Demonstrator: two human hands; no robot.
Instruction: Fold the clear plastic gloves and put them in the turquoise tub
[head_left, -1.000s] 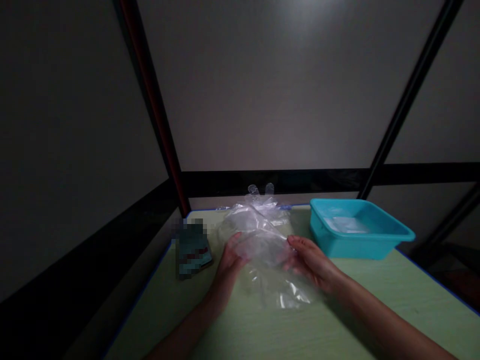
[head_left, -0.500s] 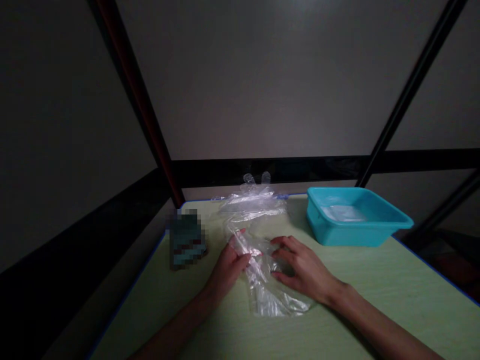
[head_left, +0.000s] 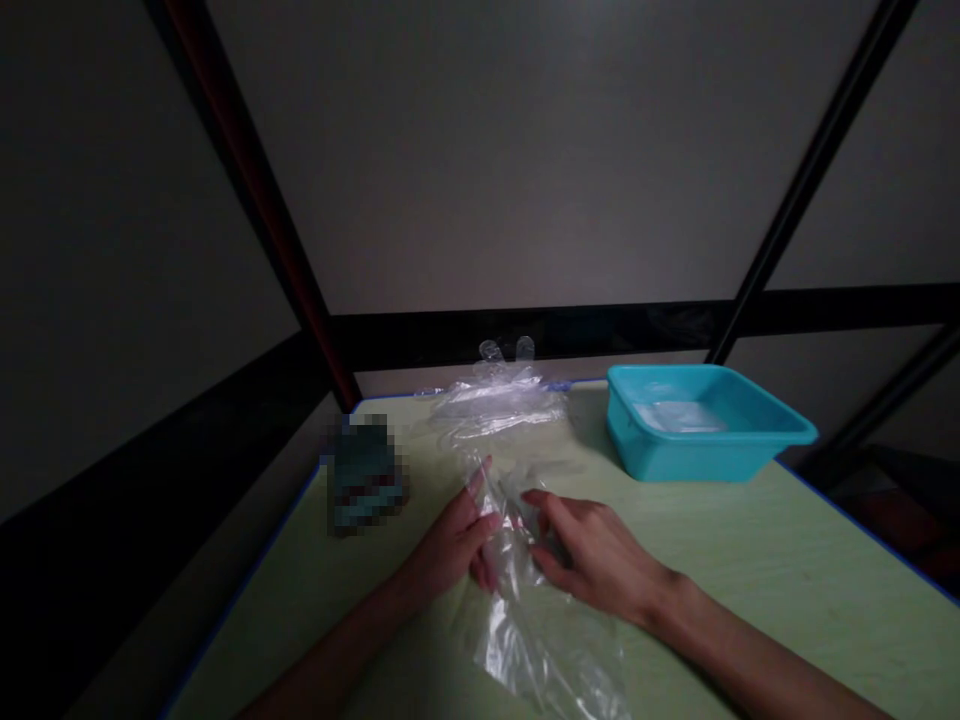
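Note:
A clear plastic glove [head_left: 544, 640] lies crumpled on the green table [head_left: 750, 560], stretching from between my hands toward me. My left hand [head_left: 454, 540] pinches its upper edge, with thumb and fingers closed on the film. My right hand [head_left: 592, 555] rests just to the right, its fingers curled onto the same glove. Behind them, at the table's far edge, sits a heap of clear plastic gloves [head_left: 499, 400], with two glove fingers sticking up.
A turquoise plastic tub [head_left: 701, 425] with something pale inside stands at the back right. A blurred dark teal item [head_left: 364, 480] sits at the left edge. Dark frame bars and a wall rise behind the table.
Both hands have drawn the glove away from the heap and toward me. It was held up and spread between the hands; now it lies low on the table.

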